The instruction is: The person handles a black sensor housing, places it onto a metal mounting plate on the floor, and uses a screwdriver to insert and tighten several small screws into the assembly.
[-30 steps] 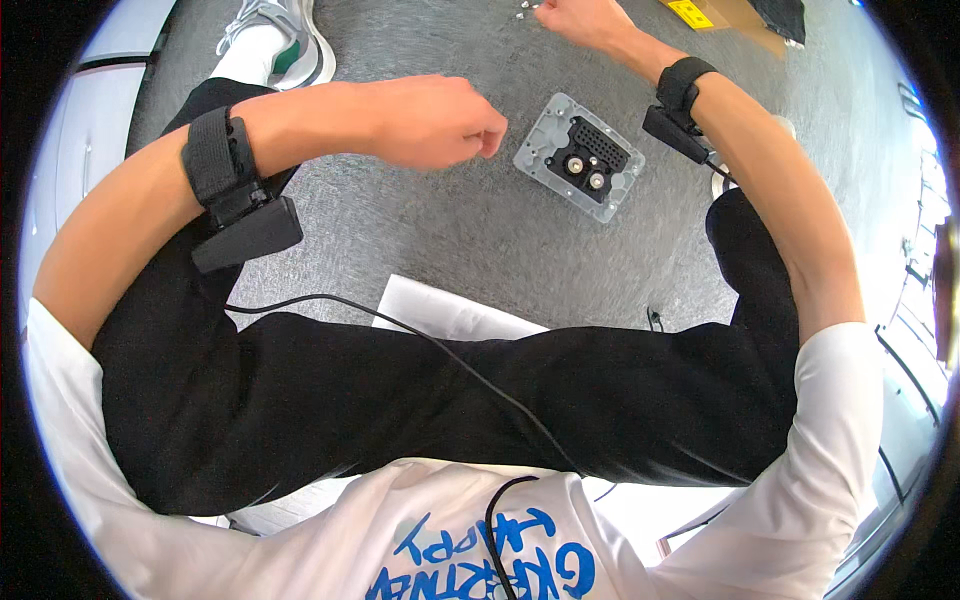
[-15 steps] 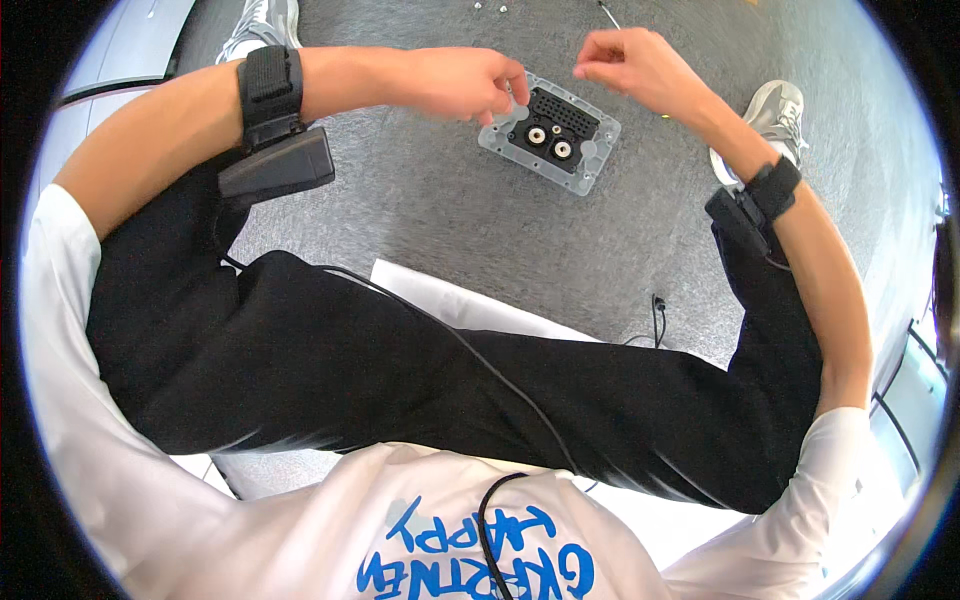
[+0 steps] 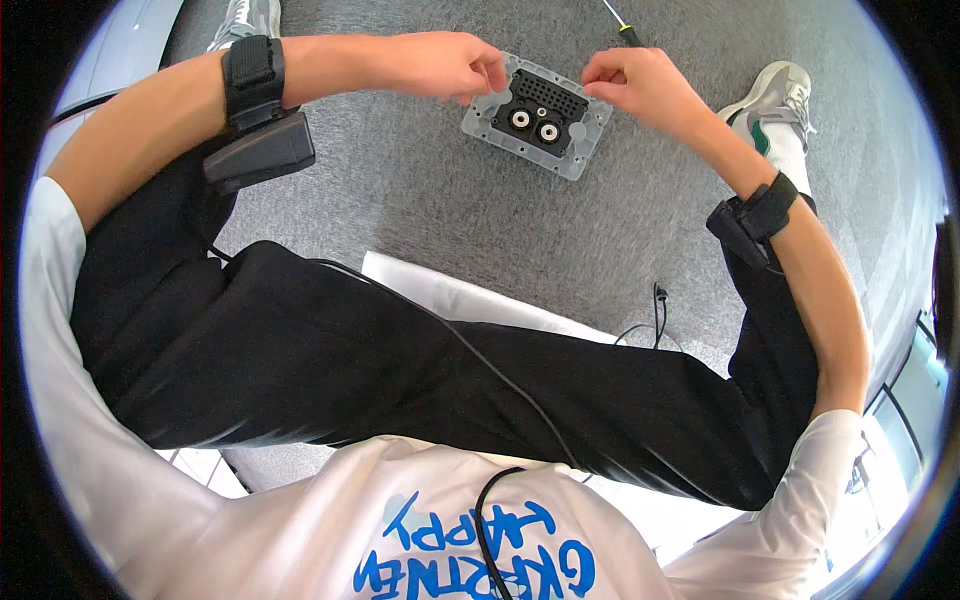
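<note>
No packages, labels, signs or screens are visible.

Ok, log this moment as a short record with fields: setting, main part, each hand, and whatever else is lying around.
Setting: person seated on grey carpet, legs in black trousers
Main part: pale rectangular plate with a black connector block and two round sockets, flat on the carpet
Left hand: at the plate's left edge, fingers pinched; whether it holds anything cannot be told
Right hand: at the plate's right upper corner, fingers curled
Wrists: black strapped devices on both forearms
Nearby: screwdriver beyond the plate, sneaker at right, black cable on carpet
</note>
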`<state>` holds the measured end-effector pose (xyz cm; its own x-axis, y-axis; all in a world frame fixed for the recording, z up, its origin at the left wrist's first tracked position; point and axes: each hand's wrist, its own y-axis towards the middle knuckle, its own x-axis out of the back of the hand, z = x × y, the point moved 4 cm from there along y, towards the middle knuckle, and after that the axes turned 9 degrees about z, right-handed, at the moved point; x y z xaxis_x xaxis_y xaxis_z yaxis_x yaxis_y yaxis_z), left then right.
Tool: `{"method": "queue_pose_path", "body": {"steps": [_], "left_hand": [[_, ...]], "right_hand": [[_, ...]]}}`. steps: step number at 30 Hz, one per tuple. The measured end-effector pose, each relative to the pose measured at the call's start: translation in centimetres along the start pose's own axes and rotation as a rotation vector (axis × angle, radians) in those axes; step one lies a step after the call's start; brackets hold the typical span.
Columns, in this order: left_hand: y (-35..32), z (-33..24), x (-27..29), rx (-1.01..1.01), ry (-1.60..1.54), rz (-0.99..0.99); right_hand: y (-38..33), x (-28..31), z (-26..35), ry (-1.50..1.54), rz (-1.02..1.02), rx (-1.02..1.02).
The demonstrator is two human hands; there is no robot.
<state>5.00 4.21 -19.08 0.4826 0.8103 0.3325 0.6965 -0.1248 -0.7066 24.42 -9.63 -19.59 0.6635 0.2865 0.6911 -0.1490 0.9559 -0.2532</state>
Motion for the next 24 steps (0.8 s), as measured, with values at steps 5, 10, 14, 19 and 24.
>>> {"method": "queue_pose_path", "body": {"steps": [5,10,14,19,24], "left_hand": [[-0.6,0.4,-0.4,-0.034,-0.032,0.008],[-0.7,0.4,-0.4,-0.032,-0.022,-0.006],[-0.8,0.4,-0.3,-0.075,-0.03,0.023],[-0.9,0.6,-0.4,-0.056,-0.026,0.056],[-1.1,0.8,-0.7,-0.032,-0.025,0.051]], "right_hand": [[0.0,-1.4,0.2,-0.072,0.061,0.068],[0.1,-1.9,0.6,-0.036,0.112,0.017],[0.0,-2.3,0.4,-0.107,0.127,0.133],[-0.3,-2.8,-0.3,-0.155,0.156,0.092],[-0.3,-2.8,0.2,-0.157,0.118,0.06]]}}
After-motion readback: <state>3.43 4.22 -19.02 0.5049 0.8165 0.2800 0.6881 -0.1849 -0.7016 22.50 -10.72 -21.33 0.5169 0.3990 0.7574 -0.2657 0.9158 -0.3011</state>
